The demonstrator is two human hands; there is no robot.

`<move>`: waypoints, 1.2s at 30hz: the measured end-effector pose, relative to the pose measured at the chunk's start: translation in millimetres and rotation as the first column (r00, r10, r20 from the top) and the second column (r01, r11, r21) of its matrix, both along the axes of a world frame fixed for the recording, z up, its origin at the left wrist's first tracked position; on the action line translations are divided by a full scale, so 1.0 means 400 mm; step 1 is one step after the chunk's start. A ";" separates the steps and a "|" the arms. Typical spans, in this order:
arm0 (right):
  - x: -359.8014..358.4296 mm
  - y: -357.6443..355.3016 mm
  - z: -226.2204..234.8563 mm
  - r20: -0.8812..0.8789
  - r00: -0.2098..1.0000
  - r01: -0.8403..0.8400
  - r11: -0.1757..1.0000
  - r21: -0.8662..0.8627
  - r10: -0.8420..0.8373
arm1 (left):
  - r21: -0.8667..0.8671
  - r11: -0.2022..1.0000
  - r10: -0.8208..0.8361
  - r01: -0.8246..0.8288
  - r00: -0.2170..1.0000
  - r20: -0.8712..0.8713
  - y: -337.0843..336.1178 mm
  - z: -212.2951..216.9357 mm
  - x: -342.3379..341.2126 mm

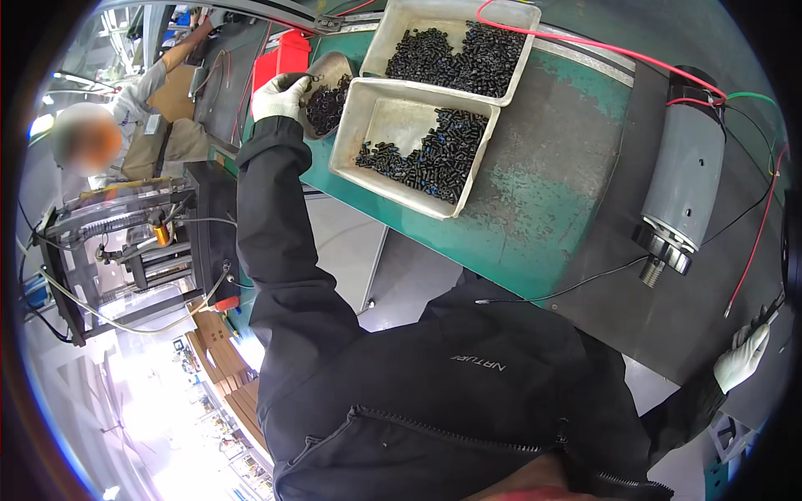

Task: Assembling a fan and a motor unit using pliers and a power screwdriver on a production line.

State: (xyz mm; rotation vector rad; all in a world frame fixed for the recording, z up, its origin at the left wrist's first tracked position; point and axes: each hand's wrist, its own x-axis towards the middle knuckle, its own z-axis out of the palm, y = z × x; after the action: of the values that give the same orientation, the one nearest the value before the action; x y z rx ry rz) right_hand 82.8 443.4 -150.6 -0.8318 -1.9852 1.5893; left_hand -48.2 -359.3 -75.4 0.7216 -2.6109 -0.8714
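so far the left hand (280,96) grips a metal scoop (327,92) loaded with black screws, just left of the half-filled near tray (368,100), not yet tipped in, while the right hand (741,357) rests loosely open on the bench (568,184).

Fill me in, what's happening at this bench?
A person in a dark jacket and white gloves stands at a green bench. The left hand holds a metal scoop loaded with small black parts, beside two metal trays: the near tray is partly filled, the far tray fuller. The right hand rests at the bench edge near loose wires. A grey motor with red, green and black leads lies on the bench.
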 end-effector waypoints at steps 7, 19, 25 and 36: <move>0.001 -0.023 0.013 0.045 0.998 0.055 0.998 -0.026 -0.054 | -0.083 0.991 -0.105 0.104 0.994 -0.017 0.032 0.006 0.018; 0.033 0.084 -0.060 -0.044 0.997 -0.070 0.993 -0.097 0.066 | -0.373 0.923 -0.103 0.100 0.995 0.010 -0.022 -0.016 0.015; 0.020 0.073 -0.055 -0.004 1.000 0.017 0.993 -0.117 -0.017 | 0.556 0.828 0.166 -0.080 0.980 -0.106 -0.026 -0.017 0.037; 0.016 -0.122 0.037 -0.245 0.964 -0.103 0.994 0.034 0.108 | 0.927 0.270 0.163 0.261 0.936 -0.312 0.251 0.082 0.154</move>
State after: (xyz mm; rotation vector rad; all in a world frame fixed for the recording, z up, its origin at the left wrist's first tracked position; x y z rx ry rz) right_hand 89.4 394.5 -136.0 -0.4993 -1.8899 1.6402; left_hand 13.4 -258.9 -42.4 0.5925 -1.4795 -2.4399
